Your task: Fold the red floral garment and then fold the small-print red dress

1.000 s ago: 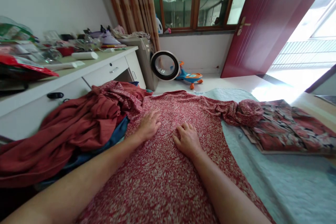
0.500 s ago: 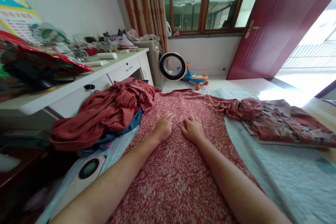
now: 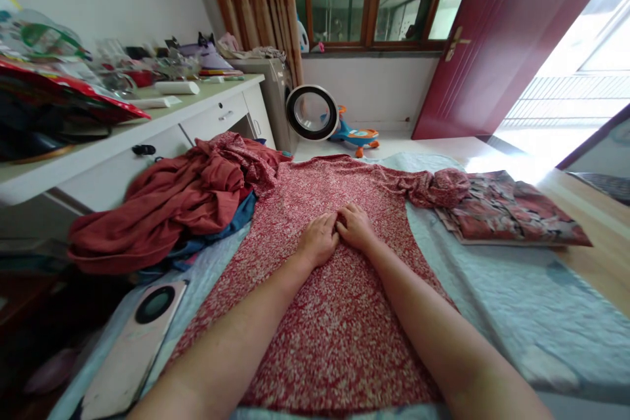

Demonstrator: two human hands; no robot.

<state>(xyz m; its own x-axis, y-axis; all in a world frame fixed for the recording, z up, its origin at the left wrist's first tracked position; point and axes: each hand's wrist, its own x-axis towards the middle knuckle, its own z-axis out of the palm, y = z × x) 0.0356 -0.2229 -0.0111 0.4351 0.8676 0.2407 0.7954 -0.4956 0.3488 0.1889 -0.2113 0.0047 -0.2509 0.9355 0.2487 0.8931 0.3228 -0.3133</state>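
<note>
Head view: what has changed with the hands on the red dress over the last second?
The left hand and right hand slid toward each other across the red floral dress and now touch side by side at its middle; earlier they lay apart. Neither has gripped the cloth. The dress stays spread flat, with the red clothes pile and folded garment where they were.
</note>
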